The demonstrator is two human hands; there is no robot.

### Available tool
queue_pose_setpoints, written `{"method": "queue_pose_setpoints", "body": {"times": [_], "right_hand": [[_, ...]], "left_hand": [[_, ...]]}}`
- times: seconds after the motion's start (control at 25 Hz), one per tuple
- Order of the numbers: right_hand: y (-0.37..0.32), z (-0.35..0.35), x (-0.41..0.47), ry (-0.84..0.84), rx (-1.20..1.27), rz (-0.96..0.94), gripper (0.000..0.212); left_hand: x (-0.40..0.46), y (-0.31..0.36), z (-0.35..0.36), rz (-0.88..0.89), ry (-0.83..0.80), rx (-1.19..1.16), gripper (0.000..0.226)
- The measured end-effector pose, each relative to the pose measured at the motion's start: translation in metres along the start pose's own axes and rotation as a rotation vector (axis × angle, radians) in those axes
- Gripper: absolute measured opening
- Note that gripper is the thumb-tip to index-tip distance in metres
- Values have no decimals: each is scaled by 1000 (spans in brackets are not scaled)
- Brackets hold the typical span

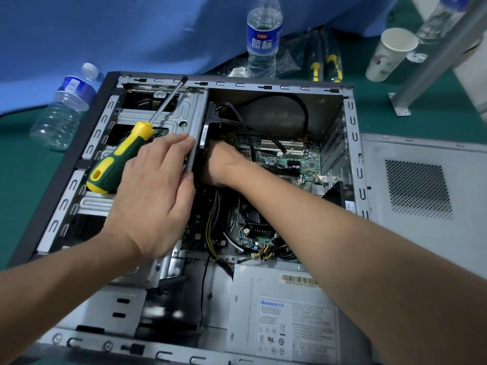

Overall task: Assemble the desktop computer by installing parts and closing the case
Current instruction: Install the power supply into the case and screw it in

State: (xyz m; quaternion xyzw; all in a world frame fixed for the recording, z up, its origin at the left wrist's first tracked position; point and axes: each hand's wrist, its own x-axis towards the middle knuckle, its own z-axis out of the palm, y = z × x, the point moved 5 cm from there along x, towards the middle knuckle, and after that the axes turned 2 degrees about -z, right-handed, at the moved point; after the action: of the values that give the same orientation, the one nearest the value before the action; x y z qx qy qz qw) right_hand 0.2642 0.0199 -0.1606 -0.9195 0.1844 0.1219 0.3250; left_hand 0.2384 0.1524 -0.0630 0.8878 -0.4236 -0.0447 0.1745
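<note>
- Far left of the frame: a clear plastic water bottle lies tilted on the green tabletop, beside the case.
- Left of centre: the open computer case, grey stamped steel, lies on its side. A screwdriver with a ribbed green-and-yellow handle rests on the drive cage, its long shaft running toward the upper edge of the case.
- Centre: the left hand lies flat, fingers straight, thumb and fingertips pressing the vertical edge of the cage; it grips nothing.
- Just right: the right hand reaches down beside the cage wall; its fingers are hidden, so I cannot tell whether it holds anything.
- Key relation: the part being seated sits between the two hands, under the cage edge; the right hand is nearer.
- Right of centre: green motherboard, black cables, power supply at lower centre.
- Right: the perforated side panel lies flat, off the case.
- Top: an upright bottle, a paper cup.
</note>
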Motion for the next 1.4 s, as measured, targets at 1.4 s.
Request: {"method": "queue_pose_setpoints", "body": {"times": [1.4], "right_hand": [[9, -10, 2, 128, 69, 203, 36]], "left_hand": [[0, -2, 2, 7, 6, -13, 56]]}}
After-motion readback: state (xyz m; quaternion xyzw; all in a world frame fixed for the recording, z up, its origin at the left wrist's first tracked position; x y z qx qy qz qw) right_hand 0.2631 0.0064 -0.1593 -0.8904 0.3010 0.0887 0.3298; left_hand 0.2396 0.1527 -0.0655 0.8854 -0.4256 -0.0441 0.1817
